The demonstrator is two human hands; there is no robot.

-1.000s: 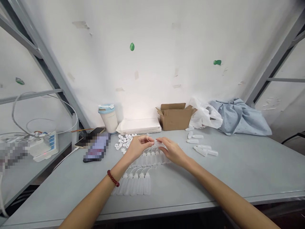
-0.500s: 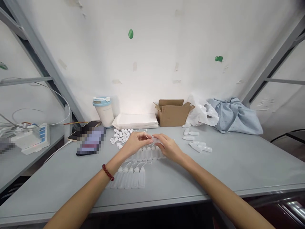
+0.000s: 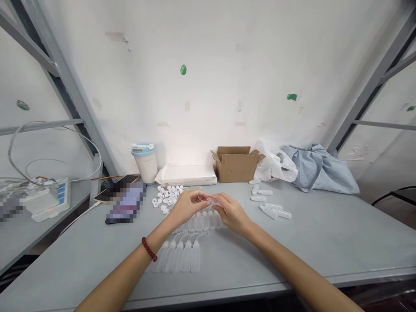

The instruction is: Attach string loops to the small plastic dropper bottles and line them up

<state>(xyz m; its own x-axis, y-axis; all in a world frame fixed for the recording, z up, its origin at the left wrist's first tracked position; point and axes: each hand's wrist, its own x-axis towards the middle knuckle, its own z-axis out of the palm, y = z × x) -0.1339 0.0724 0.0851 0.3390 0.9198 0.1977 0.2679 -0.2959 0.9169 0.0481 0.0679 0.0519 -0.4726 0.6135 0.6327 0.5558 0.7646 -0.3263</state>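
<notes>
My left hand (image 3: 191, 206) pinches a thin white strap (image 3: 198, 195) that curves above its fingertips. Against those fingertips, my right hand (image 3: 230, 212) grips a small translucent plastic bottle (image 3: 212, 201), most of it hidden by the fingers. Under both hands runs a row of similar bottles with straps (image 3: 198, 222). Nearer the front edge lies a second row of bottles (image 3: 178, 256), their curved straps pointing away from me. Small white caps (image 3: 167, 196) are heaped left of my left hand. Loose strapless bottles (image 3: 273, 210) lie to the right of my right hand.
Along the wall stand a lidded cup (image 3: 145, 167), a white stack (image 3: 186, 174), an open cardboard box (image 3: 235, 168), a plastic bag (image 3: 276, 162) and a blue cloth bundle (image 3: 320, 169). Two phones, one dark (image 3: 117, 187) and one purplish (image 3: 127, 203), lie left near a power strip (image 3: 63, 197).
The camera view has tilted up slightly, so everything sits lower in the picture. Both hands stay together at the bottle, with only small finger movement.
</notes>
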